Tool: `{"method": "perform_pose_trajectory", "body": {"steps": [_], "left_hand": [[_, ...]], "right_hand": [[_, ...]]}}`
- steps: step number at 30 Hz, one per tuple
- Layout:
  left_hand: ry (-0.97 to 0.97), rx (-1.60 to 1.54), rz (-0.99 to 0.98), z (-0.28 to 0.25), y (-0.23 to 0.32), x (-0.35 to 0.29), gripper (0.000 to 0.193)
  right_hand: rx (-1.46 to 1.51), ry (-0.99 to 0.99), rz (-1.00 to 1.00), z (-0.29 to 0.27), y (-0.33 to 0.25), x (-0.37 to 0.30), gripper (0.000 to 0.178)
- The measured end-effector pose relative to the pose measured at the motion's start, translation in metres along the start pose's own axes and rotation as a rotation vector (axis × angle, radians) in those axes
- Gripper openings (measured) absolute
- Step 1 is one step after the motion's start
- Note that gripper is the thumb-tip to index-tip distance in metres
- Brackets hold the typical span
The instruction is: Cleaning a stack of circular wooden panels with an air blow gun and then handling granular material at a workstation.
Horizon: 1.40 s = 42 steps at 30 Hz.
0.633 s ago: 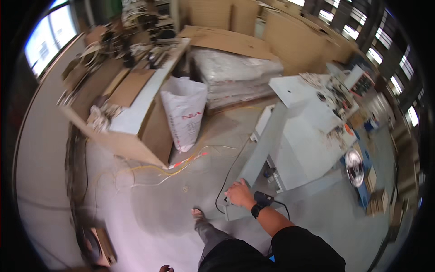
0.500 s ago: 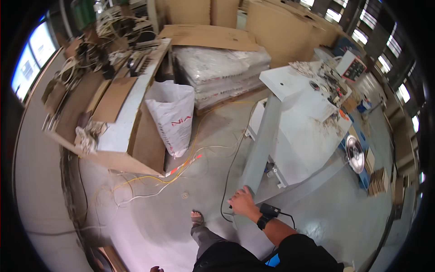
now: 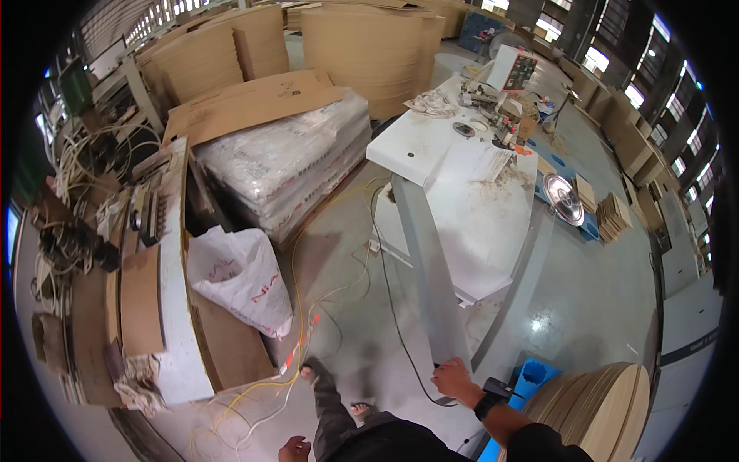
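My right hand (image 3: 456,379), with a dark band on its wrist, is at the near end of a long grey beam (image 3: 431,269). Its fingers curl over the beam's edge. This beam runs along the left side of a white-topped machine table (image 3: 477,231). At the lower edge, my left hand (image 3: 295,449) hangs partly in view, its fingers loosely bent and apart, with nothing visible in it. A black cable (image 3: 396,323) lies on the floor left of the beam.
To the left, an open white sack (image 3: 242,281) leans by a wooden bench (image 3: 173,369). Yellow and white cables (image 3: 291,369) cross the floor near my feet. Wrapped sacks (image 3: 285,169) stand behind. Round wooden discs (image 3: 600,408) are stacked at the lower right, beside a blue pallet (image 3: 531,377).
My view has turned right and lifted, bringing the discs into sight. Both my feet now show, and more of my left hand. The right hand stays at the beam's end.
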<state>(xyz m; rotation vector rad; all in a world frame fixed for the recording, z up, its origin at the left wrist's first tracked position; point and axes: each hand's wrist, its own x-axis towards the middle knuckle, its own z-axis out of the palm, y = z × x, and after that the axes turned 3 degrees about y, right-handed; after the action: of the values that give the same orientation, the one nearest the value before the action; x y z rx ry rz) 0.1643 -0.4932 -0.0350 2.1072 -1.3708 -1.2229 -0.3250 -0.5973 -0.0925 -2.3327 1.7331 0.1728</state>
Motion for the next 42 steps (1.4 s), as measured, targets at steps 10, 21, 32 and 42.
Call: {"method": "perform_pose_trajectory", "body": {"steps": [10,21,32,42], "left_hand": [[-0.166,0.085,0.066,-0.047,0.065,0.24,0.034],[-0.177,0.007,-0.055,-0.09,0.102,0.372,0.035],[-0.062,-0.251,-0.468,-0.041,0.161,0.402,0.031],[-0.207,-0.281,-0.239,-0.05,0.295,0.573,0.032]], "right_hand": [[0.364,0.268,0.657,-0.058,0.016,0.1,0.026],[0.608,0.032,0.5,-0.097,0.044,0.373,0.028],[0.788,-0.107,0.529,-0.03,0.114,0.666,0.034],[0.682,-0.343,0.416,-0.063,0.129,0.64,0.032]]}}
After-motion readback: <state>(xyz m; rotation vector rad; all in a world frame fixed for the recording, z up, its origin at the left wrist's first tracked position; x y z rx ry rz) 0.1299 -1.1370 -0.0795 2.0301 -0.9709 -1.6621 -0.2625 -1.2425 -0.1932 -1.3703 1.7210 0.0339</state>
